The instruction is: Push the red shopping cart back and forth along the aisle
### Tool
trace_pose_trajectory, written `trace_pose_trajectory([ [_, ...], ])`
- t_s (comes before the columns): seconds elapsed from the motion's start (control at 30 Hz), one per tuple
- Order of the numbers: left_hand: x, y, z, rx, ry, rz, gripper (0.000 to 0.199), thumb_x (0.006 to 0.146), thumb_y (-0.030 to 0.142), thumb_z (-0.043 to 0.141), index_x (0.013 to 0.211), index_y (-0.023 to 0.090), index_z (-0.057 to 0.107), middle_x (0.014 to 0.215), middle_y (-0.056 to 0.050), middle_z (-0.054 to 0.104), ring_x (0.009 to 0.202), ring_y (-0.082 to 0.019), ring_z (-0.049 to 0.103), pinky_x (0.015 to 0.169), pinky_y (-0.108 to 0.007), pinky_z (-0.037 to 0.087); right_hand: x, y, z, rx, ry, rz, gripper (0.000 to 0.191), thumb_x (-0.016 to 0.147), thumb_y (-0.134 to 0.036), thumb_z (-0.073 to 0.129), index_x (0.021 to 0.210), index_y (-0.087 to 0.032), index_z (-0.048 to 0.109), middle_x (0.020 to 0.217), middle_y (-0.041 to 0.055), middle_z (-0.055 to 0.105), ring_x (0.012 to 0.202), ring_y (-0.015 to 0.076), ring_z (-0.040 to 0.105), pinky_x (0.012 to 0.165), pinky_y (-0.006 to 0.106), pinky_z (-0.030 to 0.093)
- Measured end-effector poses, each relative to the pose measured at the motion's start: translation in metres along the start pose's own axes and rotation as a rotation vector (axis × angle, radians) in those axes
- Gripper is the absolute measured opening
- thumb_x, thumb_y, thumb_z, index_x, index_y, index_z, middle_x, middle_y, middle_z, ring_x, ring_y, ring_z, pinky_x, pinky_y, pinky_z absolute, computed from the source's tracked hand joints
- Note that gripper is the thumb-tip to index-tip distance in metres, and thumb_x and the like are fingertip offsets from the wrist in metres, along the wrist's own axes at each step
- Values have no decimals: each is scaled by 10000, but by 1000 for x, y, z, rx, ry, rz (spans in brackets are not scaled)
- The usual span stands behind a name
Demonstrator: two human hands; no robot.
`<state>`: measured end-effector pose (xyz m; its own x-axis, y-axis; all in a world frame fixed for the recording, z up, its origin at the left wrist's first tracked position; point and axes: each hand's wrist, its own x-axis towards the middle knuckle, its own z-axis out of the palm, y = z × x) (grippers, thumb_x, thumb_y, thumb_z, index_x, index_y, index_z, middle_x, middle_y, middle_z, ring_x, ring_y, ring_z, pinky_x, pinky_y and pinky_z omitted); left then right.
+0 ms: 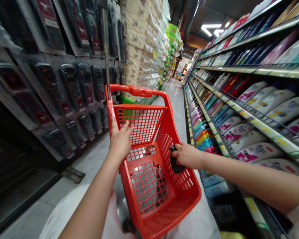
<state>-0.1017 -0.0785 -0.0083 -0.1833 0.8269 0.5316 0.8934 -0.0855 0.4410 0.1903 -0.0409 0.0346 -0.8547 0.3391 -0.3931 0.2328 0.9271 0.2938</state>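
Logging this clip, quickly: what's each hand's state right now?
Left hand: open, fingers spread, at the left rim of the red shopping basket.
Right hand: closed on a black item, too unclear to name.

- One red basket (169, 219), right before me
- One black thing (176, 163), soft-looking
- Two hands, both mine: one left hand (120, 141), one right hand (185, 154)
- Hanging packs (86, 84): three rows, too many and blurred for me to count
- Bottles (259, 151): too many for me to count
- One round light (227, 24)
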Motion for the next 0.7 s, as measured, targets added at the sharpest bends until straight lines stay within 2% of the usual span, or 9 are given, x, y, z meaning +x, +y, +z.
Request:
trace_pose_trajectory([
  [0.1,-1,0,-2,43,0,33,581,682,-46,448,1129,207,718,1307,-66,636,1493,-222,72,1231,-490,182,23,69,-21,-18,89,149,247,901,-214,502,933,-241,746,1168,79,642,1003,269,481,791,373,348],
  [0.2,-2,-1,-3,51,-2,34,591,673,-51,436,1106,218,735,1266,-49,663,1487,-223,117,1230,-485,200,50,130,-33,-15,182,288,385,887,-110,438,1114,-264,708,1338,47,555,1028,267,461,851,381,341],
  [0.27,-2,-2,-2,36,11,22,586,679,-48,424,1092,218,743,1245,-44,675,1482,-221,153,1233,-479,199,67,159,-38,-16,252,392,445,873,-71,414,1175,-257,683,1401,43,503,1041,270,455,867,384,338],
  [0.33,-2,-3,0,32,30,5,584,680,-48,417,1077,222,749,1220,-40,688,1480,-216,172,1231,-476,211,81,178,-41,-4,307,470,449,882,-80,411,1220,-242,659,1441,53,459,1058,272,453,880,388,335],
  [0.4,-1,-4,2,40,50,-14,584,675,-58,415,1057,226,754,1193,-35,701,1480,-208,167,1227,-466,239,90,187,-40,15,327,479,419,898,-118,426,1241,-219,645,1447,76,443,1086,274,452,908,394,326],
  [0.5,0,-6,4,39,68,-27,576,668,-68,428,1030,234,759,1188,-23,703,1486,-202,131,1228,-455,252,89,182,-33,41,309,393,367,899,-144,443,1190,-177,664,1362,112,507,1109,271,464,945,400,301],
  [0.6,2,-7,5,18,56,-27,536,681,-47,450,1020,226,763,1207,-29,694,1494,-215,86,1227,-476,248,75,162,-20,79,271,303,327,872,-111,440,1087,-149,684,1220,122,583,1074,248,505,951,388,295],
  [0.7,4,-6,6,8,41,-36,504,693,-23,452,1013,208,766,1205,-37,696,1498,-225,63,1227,-481,241,51,130,-8,126,234,212,286,861,-110,444,1028,-137,674,1126,124,603,1015,230,537,944,377,308],
])
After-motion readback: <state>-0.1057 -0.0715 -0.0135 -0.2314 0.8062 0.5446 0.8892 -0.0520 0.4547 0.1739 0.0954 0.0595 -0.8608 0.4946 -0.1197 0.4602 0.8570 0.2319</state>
